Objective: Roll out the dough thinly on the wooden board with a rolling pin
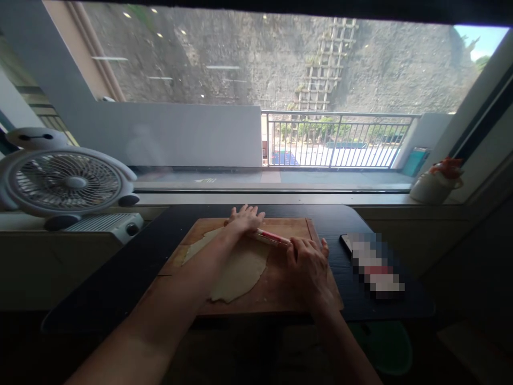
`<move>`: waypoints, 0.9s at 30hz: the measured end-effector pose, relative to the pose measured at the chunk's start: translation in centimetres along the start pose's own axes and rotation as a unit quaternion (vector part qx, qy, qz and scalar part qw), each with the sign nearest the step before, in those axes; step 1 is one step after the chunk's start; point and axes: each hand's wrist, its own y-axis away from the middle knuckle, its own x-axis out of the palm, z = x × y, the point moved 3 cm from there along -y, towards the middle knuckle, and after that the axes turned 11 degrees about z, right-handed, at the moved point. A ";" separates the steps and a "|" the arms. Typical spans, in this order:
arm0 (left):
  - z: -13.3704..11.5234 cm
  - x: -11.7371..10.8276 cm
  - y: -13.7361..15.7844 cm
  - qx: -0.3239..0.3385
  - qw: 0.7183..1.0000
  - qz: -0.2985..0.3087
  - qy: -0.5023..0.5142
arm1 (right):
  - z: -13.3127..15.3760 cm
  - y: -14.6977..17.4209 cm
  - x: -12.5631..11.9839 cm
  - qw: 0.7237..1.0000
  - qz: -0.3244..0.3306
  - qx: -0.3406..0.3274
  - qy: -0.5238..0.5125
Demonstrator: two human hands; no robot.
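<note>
Inspecting the wooden cutting board [286,291], we find the dough sheet [242,270] on it largely flattened, its ragged edges seemingly unfinished. Left hand [245,218] lies fingers-extended on the rolling pin [273,238]; right hand [310,262] covers its end, grip unverifiable.

- And on my feed, smooth, matt dough [240,275]!
- Dull wooden board [276,291] beneath.
- Now I catch a glossy, plastic-looking rod [274,238]!
- Matt, grained dark table [100,294].
- Smooth plastic fan [75,183], metal railing [340,141].

Arms [192,262] stretched forward; left hand [244,218] farther out, fingers [255,210] spread; right hand [309,259] nearer, fingers bent.
</note>
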 end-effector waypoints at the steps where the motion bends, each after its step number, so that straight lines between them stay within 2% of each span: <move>1: 0.4 0.3 1.5 0.009 1.000 -0.001 -0.006 | 0.1 0.1 -0.1 1.000 -0.001 -0.003 -0.001; 6: 2.1 2.0 10.4 0.025 0.999 -0.026 -0.036 | 0.1 0.4 -0.6 1.000 -0.016 0.012 0.017; 9: 2.1 2.3 12.9 0.013 0.998 -0.034 -0.059 | 0.2 0.5 -0.7 0.999 -0.023 0.015 0.023; 12: 1.3 1.9 11.6 0.010 0.997 -0.011 -0.069 | 0.2 0.4 -0.6 0.999 -0.022 0.011 0.028; 18: -0.3 0.2 2.7 -0.009 0.999 0.015 -0.040 | 0.1 -0.1 -0.1 0.999 -0.016 -0.002 0.030; 21: -0.6 0.1 -0.6 -0.030 0.999 0.029 -0.018 | 0.0 -0.2 0.0 1.000 -0.009 -0.002 0.020; 24: -0.6 0.3 -0.8 -0.027 0.999 0.026 -0.010 | 0.2 -0.1 -0.1 1.000 -0.010 -0.004 0.021; 27: -0.1 0.9 2.2 -0.016 1.000 0.012 -0.017 | 0.4 0.2 -0.3 0.999 -0.011 -0.016 0.027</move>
